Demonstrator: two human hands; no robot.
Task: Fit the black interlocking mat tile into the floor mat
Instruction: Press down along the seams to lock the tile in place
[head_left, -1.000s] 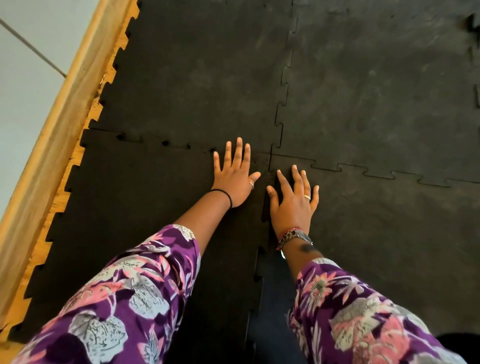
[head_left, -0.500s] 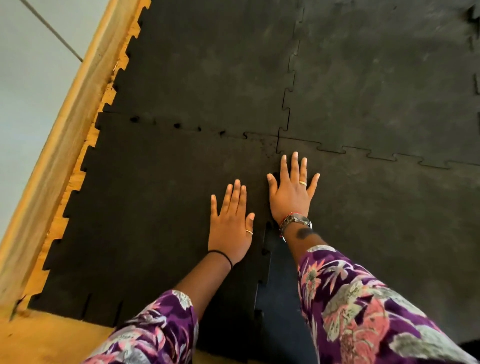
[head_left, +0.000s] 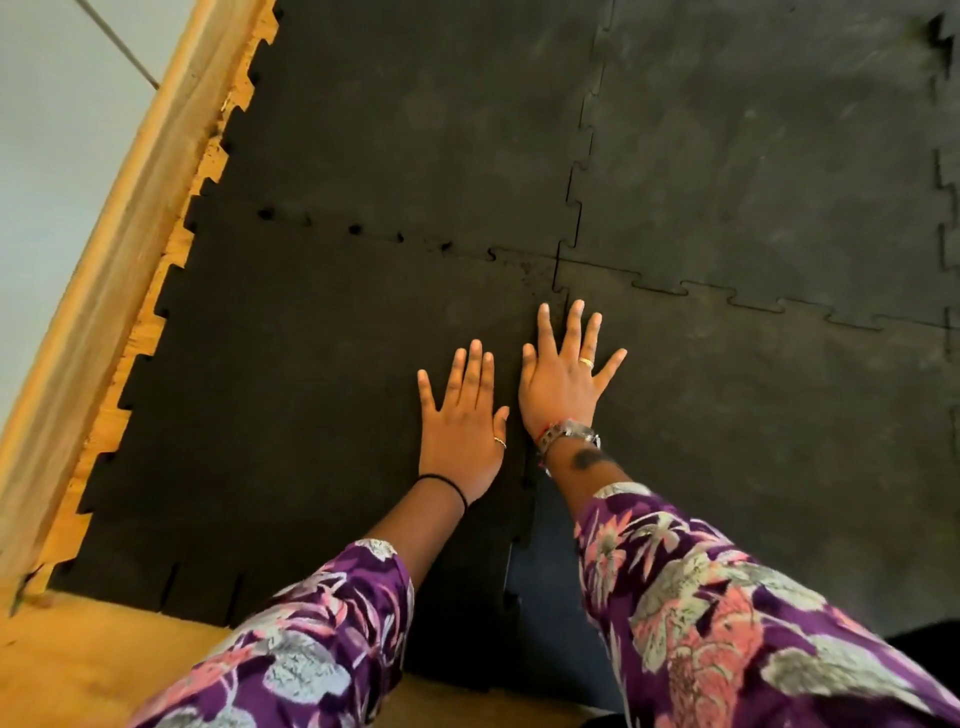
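1. Flat and spread, neither grip clamps anything: the left hand (head_left: 461, 431) presses the black mat tile (head_left: 311, 415) at its right edge; the right hand (head_left: 563, 384) straddles the seam onto the floor mat (head_left: 753, 415).
2. Near the wrists, the seam gapes; uneven pressing could leave those teeth riding up.
3. Far seam shows small holes, likely unseated tabs.
4. No containers are visible.

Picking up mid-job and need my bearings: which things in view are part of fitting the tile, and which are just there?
In the job:
- black mat tile
- floor mat
- left hand, flat on the tile
- right hand, flat across the seam

Just there:
- wooden floor
- wooden skirting
- wall
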